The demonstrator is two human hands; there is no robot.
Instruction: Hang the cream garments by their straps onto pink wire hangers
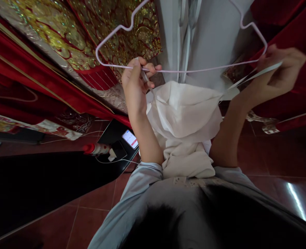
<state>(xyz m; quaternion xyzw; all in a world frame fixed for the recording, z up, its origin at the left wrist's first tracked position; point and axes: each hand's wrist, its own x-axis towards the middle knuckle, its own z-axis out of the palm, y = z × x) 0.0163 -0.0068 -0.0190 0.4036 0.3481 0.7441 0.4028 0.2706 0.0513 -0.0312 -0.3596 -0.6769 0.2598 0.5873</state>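
Observation:
A pale pink clothes hanger [194,70] spans the upper middle, its hook out of frame. My left hand [136,81] is closed round the left part of its lower bar, with a narrow white strap at the fingers. At the hanger's right corner, my right hand [282,71] is closed on another white strap [263,73], drawn taut; whether it also grips the hanger is hard to tell. Both straps run down to a cream-white garment [186,110], which hangs below the bar between my forearms. Its lower part bunches up against my body.
Red and gold sequinned garments [122,38] hang on the left, and red cloth [293,34] on the right. A grey panel [215,34] stands ahead. On a black surface [51,183] at left lie a lit phone [130,139], a red-capped bottle [97,149] and a white cable.

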